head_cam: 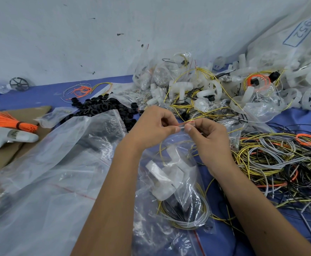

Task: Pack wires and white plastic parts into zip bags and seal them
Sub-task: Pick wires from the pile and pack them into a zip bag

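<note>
I see my left grip (151,124) and right grip (204,134) pinching the red-striped top of a zip bag (171,183) holding a white plastic part (166,174) and coiled wires (186,217), above the blue table (298,122).

Orange ties (7,120) — black rings (103,108) — blue cloth (298,119)

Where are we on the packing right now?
Done: filled bags lie in the heap ahead. In hand: left hand and right hand pinch the zip strip of a zip bag holding a white plastic part and wires. Left: the loose wire tangle.
</note>
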The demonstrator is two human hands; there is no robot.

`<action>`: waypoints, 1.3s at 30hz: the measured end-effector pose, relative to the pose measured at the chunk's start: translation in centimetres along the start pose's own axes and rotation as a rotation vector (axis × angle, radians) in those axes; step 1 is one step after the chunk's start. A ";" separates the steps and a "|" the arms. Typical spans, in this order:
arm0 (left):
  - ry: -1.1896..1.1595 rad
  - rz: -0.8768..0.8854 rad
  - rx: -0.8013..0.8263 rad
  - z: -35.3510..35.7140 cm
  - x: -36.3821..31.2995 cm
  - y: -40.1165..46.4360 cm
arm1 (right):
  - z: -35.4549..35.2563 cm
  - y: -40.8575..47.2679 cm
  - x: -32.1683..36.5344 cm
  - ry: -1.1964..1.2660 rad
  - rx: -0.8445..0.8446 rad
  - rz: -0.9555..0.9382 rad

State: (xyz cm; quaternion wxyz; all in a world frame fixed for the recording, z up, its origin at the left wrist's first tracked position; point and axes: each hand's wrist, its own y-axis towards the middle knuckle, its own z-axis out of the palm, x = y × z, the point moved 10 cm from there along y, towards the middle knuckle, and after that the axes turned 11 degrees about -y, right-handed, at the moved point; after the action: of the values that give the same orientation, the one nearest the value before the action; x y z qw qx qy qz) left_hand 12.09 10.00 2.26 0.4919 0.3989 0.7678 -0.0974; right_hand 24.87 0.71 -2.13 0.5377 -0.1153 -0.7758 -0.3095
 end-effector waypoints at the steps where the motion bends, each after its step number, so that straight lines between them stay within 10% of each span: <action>1: 0.007 0.006 0.008 0.2 -0.1 0.0 | 0.1 0.0 -0.1 0.018 0.014 0.009; 27: 0.070 -0.001 0.030 -1.1 0.2 -0.5 | 0.5 -0.2 0.1 0.003 0.052 0.010; 39: 0.137 -0.030 0.066 0.1 -0.2 -0.2 | 0.5 -1.1 4.1 -0.558 -0.065 -0.364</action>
State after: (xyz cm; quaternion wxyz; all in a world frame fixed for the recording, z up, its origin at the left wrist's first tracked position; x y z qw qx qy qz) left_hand 12.05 9.72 2.33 0.4234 0.4088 0.8019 -0.1025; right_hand 22.32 -0.43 1.06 0.2364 -0.0724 -0.8907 -0.3815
